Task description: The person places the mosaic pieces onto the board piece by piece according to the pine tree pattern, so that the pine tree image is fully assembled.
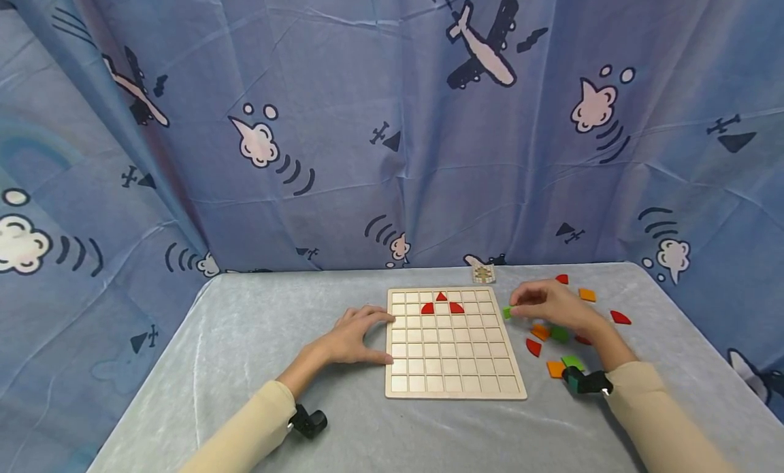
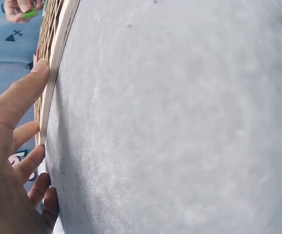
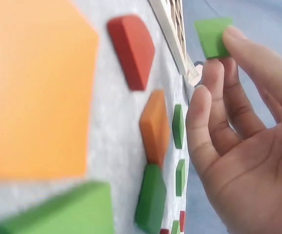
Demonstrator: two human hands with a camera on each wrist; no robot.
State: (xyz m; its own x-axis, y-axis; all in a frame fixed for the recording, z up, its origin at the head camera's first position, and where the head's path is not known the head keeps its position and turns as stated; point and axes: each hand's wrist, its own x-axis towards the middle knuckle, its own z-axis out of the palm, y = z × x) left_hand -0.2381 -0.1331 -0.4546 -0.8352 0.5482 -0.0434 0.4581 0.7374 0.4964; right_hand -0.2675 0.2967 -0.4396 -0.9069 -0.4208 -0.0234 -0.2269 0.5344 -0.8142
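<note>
A square wooden grid board lies on the table with a red triangle and two red quarter-circle pieces in its upper cells. My left hand rests at the board's left edge, thumb and fingertips touching the rim with fingers spread. In the left wrist view the thumb lies on the board's side. Just off the board's right edge, my right hand pinches a green square block between thumb and fingertips, lifted above the table in the right wrist view.
Right of the board lie loose pieces: an orange square, a light green piece, a red quarter circle, a dark green block and several others. A small patterned card sits behind the board. A blue printed curtain hangs behind the table.
</note>
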